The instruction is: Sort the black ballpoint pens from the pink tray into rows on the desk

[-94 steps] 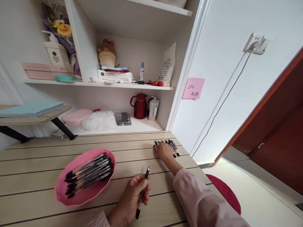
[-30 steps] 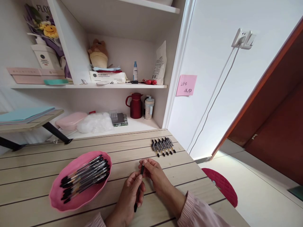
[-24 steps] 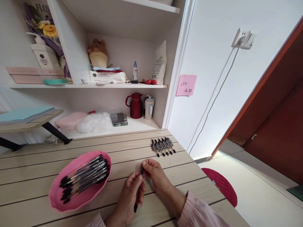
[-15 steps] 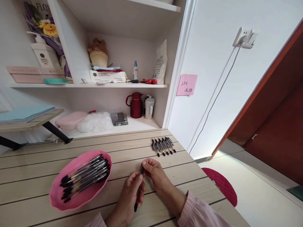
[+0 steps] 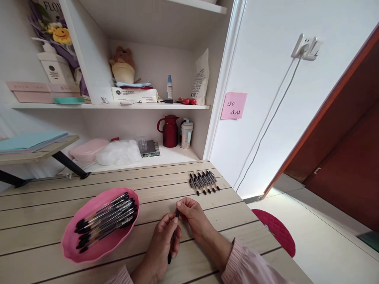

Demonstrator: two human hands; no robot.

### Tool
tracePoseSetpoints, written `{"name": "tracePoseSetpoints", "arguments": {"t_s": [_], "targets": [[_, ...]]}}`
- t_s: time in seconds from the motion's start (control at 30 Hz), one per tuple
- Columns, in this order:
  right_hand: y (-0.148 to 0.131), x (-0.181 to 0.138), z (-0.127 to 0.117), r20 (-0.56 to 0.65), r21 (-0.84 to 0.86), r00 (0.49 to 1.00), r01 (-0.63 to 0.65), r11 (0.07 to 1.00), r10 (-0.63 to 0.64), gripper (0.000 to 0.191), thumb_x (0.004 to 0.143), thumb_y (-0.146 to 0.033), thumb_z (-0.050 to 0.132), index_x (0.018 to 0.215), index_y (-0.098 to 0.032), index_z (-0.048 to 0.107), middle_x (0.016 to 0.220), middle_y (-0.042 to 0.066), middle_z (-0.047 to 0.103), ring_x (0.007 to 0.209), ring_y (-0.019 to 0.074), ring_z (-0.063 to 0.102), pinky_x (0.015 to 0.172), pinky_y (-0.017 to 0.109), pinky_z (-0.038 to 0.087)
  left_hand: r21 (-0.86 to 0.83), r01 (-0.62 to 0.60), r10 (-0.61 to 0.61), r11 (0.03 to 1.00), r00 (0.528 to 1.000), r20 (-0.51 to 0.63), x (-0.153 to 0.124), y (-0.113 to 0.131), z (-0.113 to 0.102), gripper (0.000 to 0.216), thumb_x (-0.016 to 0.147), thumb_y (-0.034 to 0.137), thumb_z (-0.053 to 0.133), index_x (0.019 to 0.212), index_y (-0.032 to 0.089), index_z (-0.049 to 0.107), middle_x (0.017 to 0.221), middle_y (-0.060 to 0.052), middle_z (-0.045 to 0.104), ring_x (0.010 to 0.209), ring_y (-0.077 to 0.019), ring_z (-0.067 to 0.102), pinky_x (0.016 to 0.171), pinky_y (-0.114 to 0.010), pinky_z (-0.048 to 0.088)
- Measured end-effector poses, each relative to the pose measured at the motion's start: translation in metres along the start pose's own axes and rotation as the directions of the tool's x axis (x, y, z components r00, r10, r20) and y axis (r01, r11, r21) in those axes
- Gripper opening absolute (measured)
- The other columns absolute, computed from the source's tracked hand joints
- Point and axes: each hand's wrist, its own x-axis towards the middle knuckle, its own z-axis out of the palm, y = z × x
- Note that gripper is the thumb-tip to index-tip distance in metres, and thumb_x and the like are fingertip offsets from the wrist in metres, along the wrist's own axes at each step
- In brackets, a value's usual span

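**Q:** Where the two hands meet over the near middle of the pale slatted wooden bench (image 5: 44,205), what are they gripping?

**A:** One slim black ballpoint pen (image 5: 173,241). It stands slanted above the bench, its upper end pointing far and slightly right. The left hand (image 5: 161,246) has the barrel pinched between thumb and curled fingers (image 5: 170,225). The right hand (image 5: 194,215) pinches the upper tip with thumb and fingertips pressed together on it.

**Q:** Does the pen touch the bench?

**A:** I cannot tell; its lower end shows just below the left palm, close to the surface.

**Q:** What lies around the hands?

**A:** To the left, near them, an oval pink plastic dish (image 5: 74,256) holds a heap of similar black pens (image 5: 106,221), all lying roughly parallel. Far right, close to the bench edge, a short row of black pens (image 5: 204,182) lies side by side, well apart from the dish.

**Q:** And behind the bench?

**A:** White shelves, with a dark red jug (image 5: 169,131) on the lower one.
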Motion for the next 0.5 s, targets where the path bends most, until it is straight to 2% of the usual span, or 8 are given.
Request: {"name": "tracePoseSetpoints", "arguments": {"t_s": [0.17, 0.33, 0.43, 0.5], "targets": [[0.000, 0.000, 0.001, 0.066, 0.081, 0.998, -0.006, 0.997, 0.001, 0.030, 0.063, -0.042, 0.068, 0.069, -0.014, 0.059, 0.066, 0.003, 0.061, 0.051, 0.0079, 0.047, 0.049, 0.020, 0.033, 0.010, 0.022, -0.022, 1.000, 1.000, 0.013, 0.000, 0.002, 0.000, 0.029, 0.072, 0.047, 0.054, 0.080, 0.019, 0.047, 0.054, 0.007, 0.049, 0.030, -0.0017, 0.032, 0.029, -0.014, 0.019], [-0.004, 0.006, -0.004, 0.003, 0.168, 1.000, -0.005, 0.986, 0.005, 0.032, 0.061, -0.043, 0.069, 0.077, -0.017, 0.058, 0.071, 0.003, 0.060, 0.062, 0.0122, 0.054, 0.052, 0.022, 0.038, 0.013, 0.012, -0.012, 1.000, 1.000, 0.021, -0.001, 0.003, 0.001, 0.027, 0.073, 0.045, 0.054, 0.080, 0.019, 0.046, 0.054, 0.007, 0.048, 0.030, -0.0018, 0.031, 0.029, -0.014, 0.018], [-0.007, 0.013, -0.015, -0.112, 0.029, 0.993, 0.040, 0.999, -0.036, 0.030, 0.061, -0.041, 0.068, 0.076, -0.017, 0.056, 0.069, 0.001, 0.059, 0.059, 0.0119, 0.053, 0.055, 0.024, 0.040, 0.008, 0.003, -0.003, 1.000, 0.999, 0.033, -0.002, 0.003, 0.001, 0.027, 0.074, 0.044, 0.053, 0.082, 0.019, 0.046, 0.055, 0.007, 0.048, 0.030, -0.0019, 0.031, 0.029, -0.014, 0.018], [-0.009, 0.017, -0.025, -0.161, -0.251, 0.983, 0.050, 0.967, -0.093, 0.024, 0.063, -0.038, 0.065, 0.071, -0.017, 0.056, 0.060, -0.001, 0.055, 0.054, 0.0115, 0.050, 0.052, 0.024, 0.038, 0.008, 0.006, -0.006, 1.000, 0.999, 0.034, -0.002, 0.003, 0.001, 0.027, 0.075, 0.044, 0.053, 0.083, 0.019, 0.046, 0.055, 0.007, 0.048, 0.030, -0.0021, 0.032, 0.029, -0.014, 0.019]]}}
